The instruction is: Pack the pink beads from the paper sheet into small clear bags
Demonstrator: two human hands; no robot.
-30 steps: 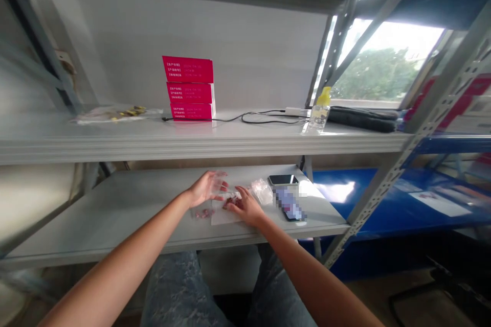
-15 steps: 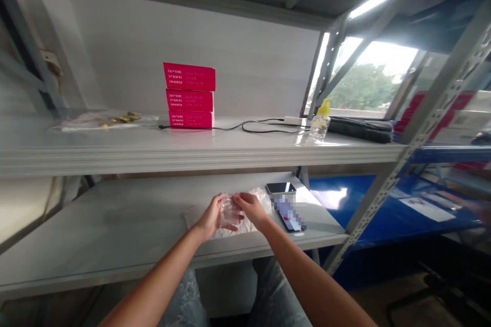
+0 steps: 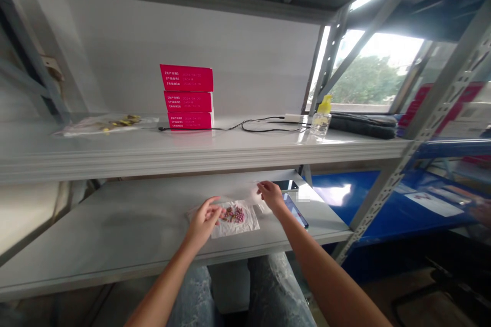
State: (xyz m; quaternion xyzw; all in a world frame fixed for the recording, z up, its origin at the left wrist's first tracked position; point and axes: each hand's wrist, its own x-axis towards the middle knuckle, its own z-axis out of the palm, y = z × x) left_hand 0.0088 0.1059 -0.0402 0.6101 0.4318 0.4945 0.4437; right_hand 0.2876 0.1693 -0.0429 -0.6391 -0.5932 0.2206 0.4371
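A small pile of pink and red beads (image 3: pixel 235 213) lies on a white paper sheet (image 3: pixel 245 225) on the lower shelf (image 3: pixel 126 219). My left hand (image 3: pixel 204 218) reaches to the left edge of the pile; its fingers are loosely apart and their tips are close to the beads. Up and to the right of the paper, my right hand (image 3: pixel 270 195) is pinched on a clear plastic bag (image 3: pixel 251 194), which is lifted and blurred. A phone (image 3: pixel 297 212) lies just under my right wrist.
A second phone (image 3: pixel 287 184) lies behind my right hand. The upper shelf (image 3: pixel 192 150) carries three stacked pink boxes (image 3: pixel 187 97), a black cable (image 3: pixel 261 125), a yellow-capped bottle (image 3: pixel 321 118), a dark pouch (image 3: pixel 362 125) and a bag with yellow pieces (image 3: pixel 103 124). Blue shelving (image 3: pixel 414 199) stands at the right.
Both hands held the clear bag together before. Now the right hand has carried it up and right, the beads lie bare on the paper, and the left hand is at the pile.
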